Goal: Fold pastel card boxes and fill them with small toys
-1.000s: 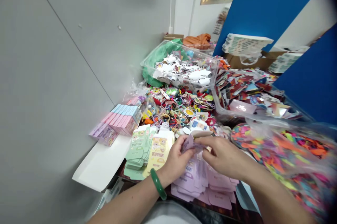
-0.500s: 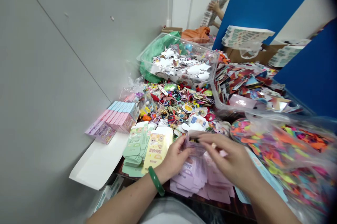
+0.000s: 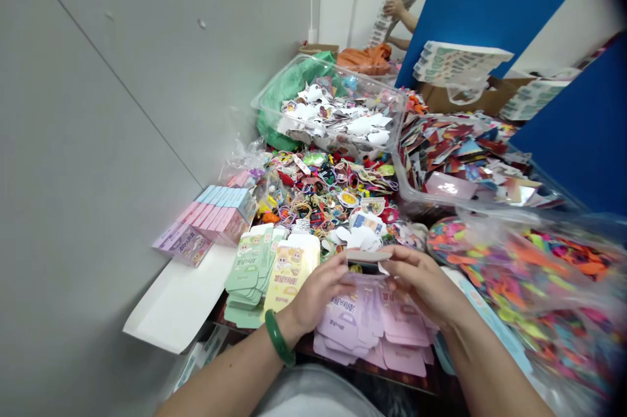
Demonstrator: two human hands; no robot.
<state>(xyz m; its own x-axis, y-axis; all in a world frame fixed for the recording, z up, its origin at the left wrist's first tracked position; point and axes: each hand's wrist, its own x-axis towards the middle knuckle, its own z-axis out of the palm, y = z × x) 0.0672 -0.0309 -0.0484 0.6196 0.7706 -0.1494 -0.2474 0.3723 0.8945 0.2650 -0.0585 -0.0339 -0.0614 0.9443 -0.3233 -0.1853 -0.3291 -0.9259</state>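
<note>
A small purple carton [image 3: 366,265], its top end open toward me, is held upright between my two hands. My left hand [image 3: 321,289] grips its left side with thumb and fingers, a green bangle [image 3: 280,338] on that wrist. On the other side my right hand [image 3: 416,280] closes on the carton's right edge, by the flap. Below lie flat purple cartons [image 3: 343,325] and pink cartons [image 3: 404,325] in stacks. Left of them are yellow cartons [image 3: 289,270] and green cartons [image 3: 247,266].
Filled boxes [image 3: 215,217] stand in rows on a white tray [image 3: 179,306] at the left. Behind the cartons spreads a heap of small trinkets [image 3: 323,188]. Clear bins [image 3: 399,159] of paper cutouts stand further back. Bagged colourful pieces [image 3: 529,293] lie right. A co-worker's hand [image 3: 394,8] shows behind a blue panel [image 3: 490,5].
My right hand has moved from over the carton's front to its right side, now gripping it. The carton's top opening shows more clearly.
</note>
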